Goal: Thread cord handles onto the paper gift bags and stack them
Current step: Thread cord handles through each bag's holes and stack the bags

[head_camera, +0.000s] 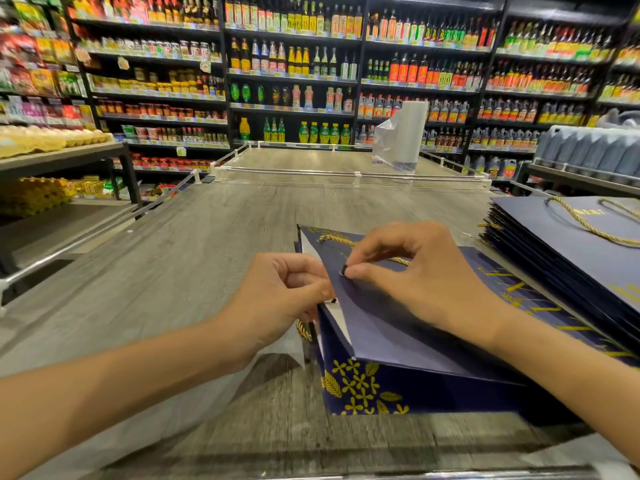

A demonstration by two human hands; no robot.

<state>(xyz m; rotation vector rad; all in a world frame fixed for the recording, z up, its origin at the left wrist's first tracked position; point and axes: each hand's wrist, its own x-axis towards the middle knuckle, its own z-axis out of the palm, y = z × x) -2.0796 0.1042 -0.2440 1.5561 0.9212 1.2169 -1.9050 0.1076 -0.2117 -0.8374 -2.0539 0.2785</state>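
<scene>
One left hand [277,292], one right hand [415,271], one gift bag [398,341], one stack of bags [561,258], seemingly four gold cords [337,240] in blurred view, one plastic roll [405,133].

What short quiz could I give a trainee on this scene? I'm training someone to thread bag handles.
1. True or false: the right hand pinches a cord tip against the bag.
2. Where is the stack of bags? A) left of the bag B) right of it C) on the floor
3. Which hand holds the bag's edge?
Key: 1 true; 2 B; 3 the left hand.
</scene>
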